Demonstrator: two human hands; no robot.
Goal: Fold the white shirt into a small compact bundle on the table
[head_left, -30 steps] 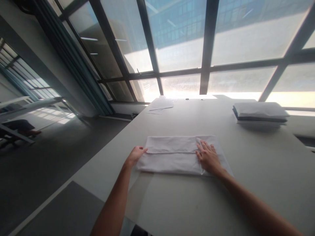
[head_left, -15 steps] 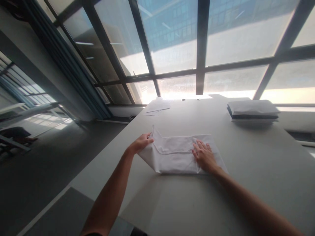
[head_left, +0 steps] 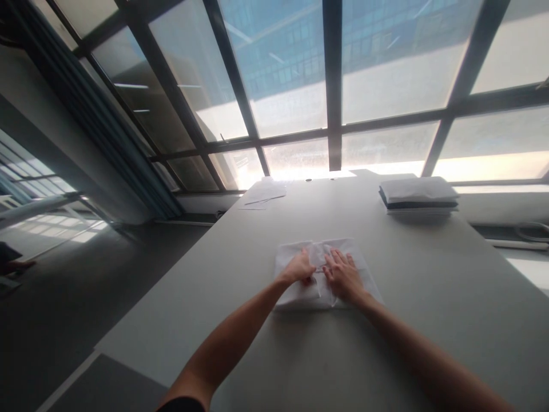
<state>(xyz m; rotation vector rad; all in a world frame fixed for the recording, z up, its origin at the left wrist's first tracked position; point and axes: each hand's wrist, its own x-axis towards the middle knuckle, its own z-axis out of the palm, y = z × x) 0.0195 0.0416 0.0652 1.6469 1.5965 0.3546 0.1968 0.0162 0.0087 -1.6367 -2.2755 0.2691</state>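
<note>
A folded piece of white cloth [head_left: 309,293] lies on the table in front of me; its exact kind does not show. The left side of the cloth is turned inward over its middle. My left hand [head_left: 301,268] has its fingers curled on that folded-in part, holding its edge near the centre. Close beside it, my right hand [head_left: 343,276] rests flat on the right half, fingers stretched out. Both palms hide part of the cloth beneath them.
A white table [head_left: 240,274] stretches toward the windows. At its back right sits a stack of folded fabric [head_left: 418,194], white with a dark layer. Thin white sheets [head_left: 266,193] lie at the back left. A dark curtain [head_left: 98,126] hangs left.
My left hand has moved right, carrying the cloth's left side over onto the middle. My right hand stays pressed on the cloth. The view has shifted slightly to the right.
</note>
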